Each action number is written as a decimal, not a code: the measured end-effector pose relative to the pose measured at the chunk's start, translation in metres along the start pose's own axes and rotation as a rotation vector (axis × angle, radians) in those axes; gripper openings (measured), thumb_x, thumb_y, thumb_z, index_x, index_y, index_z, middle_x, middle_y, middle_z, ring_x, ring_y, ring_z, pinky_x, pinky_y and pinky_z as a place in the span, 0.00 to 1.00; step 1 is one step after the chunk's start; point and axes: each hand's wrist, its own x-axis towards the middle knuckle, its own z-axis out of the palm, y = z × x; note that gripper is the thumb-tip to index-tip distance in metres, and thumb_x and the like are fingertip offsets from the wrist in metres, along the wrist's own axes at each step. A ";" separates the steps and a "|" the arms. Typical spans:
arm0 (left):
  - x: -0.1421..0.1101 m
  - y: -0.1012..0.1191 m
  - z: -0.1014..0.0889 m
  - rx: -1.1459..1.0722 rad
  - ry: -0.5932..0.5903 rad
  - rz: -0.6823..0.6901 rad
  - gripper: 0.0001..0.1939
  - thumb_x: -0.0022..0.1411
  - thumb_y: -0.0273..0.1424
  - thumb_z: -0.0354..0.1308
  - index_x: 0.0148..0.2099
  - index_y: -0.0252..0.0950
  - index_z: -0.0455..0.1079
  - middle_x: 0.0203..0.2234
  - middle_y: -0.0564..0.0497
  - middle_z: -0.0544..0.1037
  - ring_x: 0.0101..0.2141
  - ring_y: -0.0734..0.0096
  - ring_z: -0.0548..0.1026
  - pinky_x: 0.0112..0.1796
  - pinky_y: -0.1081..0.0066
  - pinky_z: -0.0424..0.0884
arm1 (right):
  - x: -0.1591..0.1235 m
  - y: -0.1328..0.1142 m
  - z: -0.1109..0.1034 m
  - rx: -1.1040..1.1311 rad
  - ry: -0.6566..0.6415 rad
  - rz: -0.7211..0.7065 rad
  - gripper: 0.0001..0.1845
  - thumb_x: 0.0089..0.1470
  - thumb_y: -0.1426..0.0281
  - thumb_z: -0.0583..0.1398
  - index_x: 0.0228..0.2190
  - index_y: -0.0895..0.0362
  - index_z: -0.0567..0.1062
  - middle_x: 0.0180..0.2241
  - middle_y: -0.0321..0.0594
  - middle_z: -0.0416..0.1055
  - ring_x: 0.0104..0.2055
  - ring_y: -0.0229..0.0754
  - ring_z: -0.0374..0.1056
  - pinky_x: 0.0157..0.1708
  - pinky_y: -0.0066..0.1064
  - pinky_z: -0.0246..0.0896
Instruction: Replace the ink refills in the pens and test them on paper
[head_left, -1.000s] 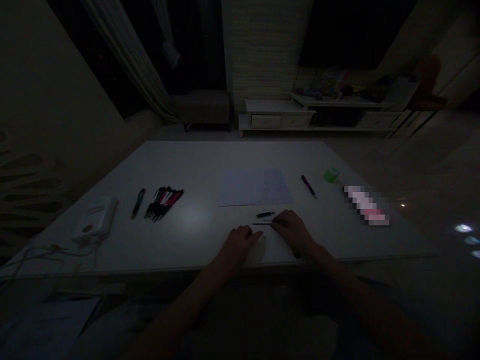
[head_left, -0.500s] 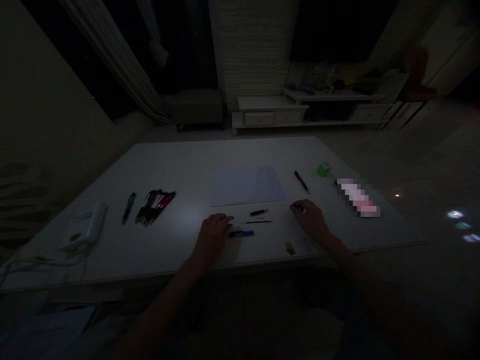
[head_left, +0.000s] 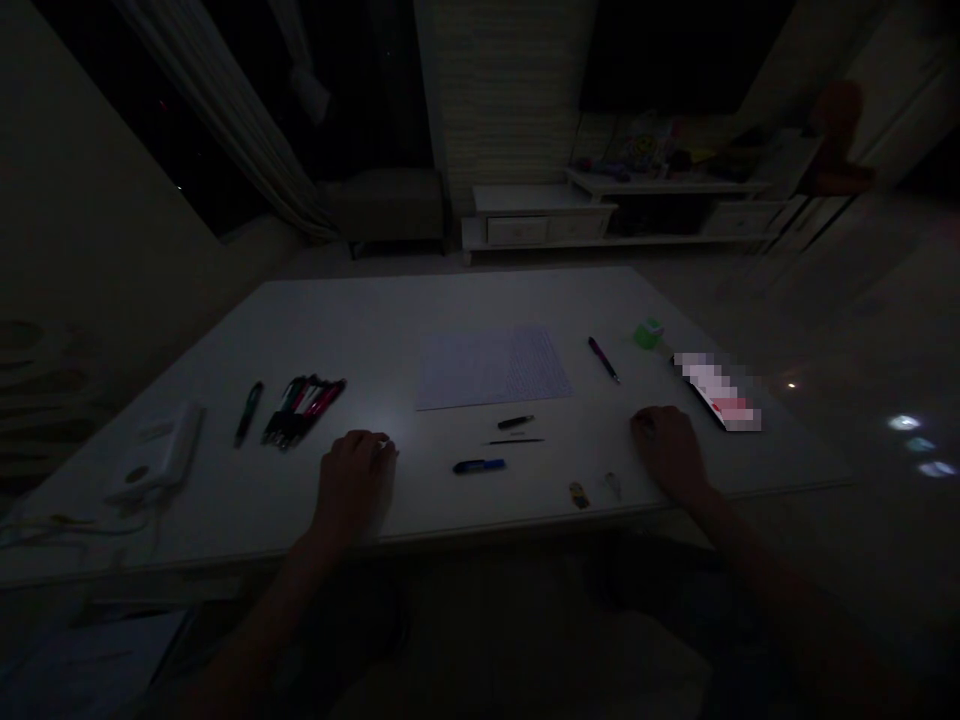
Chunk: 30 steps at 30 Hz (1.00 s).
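Note:
On the left side of the white table (head_left: 420, 510), my left hand (head_left: 352, 482) rests with fingers curled in; a pale glint shows at the fingertips. My right hand (head_left: 670, 452) lies closed near the right edge, its inner side hidden. Between them is a blue and black pen part (head_left: 480, 466). Beyond it lie a thin dark pen refill (head_left: 516, 441), a tiny spring-like piece (head_left: 517, 433) and a short black pen piece (head_left: 515, 422). A small yellow figure-shaped item (head_left: 578, 494) and a small pale item (head_left: 613, 485) sit by the front edge.
A sheet with writing (head_left: 491, 368) lies mid-table. Several pens (head_left: 304, 410) are bunched at left beside a single dark pen (head_left: 249, 413) and a white power strip (head_left: 157, 455) with cables. At right are a purple-black pen (head_left: 604, 360), a green container (head_left: 649, 335) and a phone (head_left: 716, 392).
My hands have drawn apart, left hand leftward and right hand rightward, away from the pen parts. The blue pen part and small items by the front edge are uncovered. The view has shifted slightly.

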 end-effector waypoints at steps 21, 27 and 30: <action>0.016 0.111 0.017 -0.434 -0.119 0.084 0.04 0.58 0.27 0.55 0.38 0.36 0.68 0.34 0.51 0.75 0.38 0.68 0.70 0.40 0.66 0.64 | -0.010 -0.115 0.029 0.254 -0.318 -0.247 0.04 0.53 0.72 0.56 0.29 0.58 0.71 0.31 0.41 0.70 0.35 0.41 0.63 0.37 0.31 0.55; 0.015 0.107 0.015 -0.468 -0.075 0.067 0.05 0.59 0.29 0.55 0.39 0.37 0.69 0.32 0.52 0.76 0.35 0.68 0.72 0.39 0.66 0.65 | -0.013 -0.118 0.021 0.279 -0.321 -0.297 0.03 0.52 0.72 0.56 0.30 0.57 0.71 0.28 0.39 0.70 0.33 0.41 0.64 0.36 0.32 0.54; 0.015 0.109 0.014 -0.451 -0.085 0.106 0.04 0.58 0.29 0.56 0.38 0.37 0.69 0.32 0.51 0.76 0.35 0.67 0.72 0.40 0.65 0.65 | -0.014 -0.121 0.017 0.284 -0.289 -0.360 0.03 0.52 0.73 0.56 0.29 0.56 0.71 0.28 0.40 0.70 0.33 0.42 0.63 0.36 0.33 0.55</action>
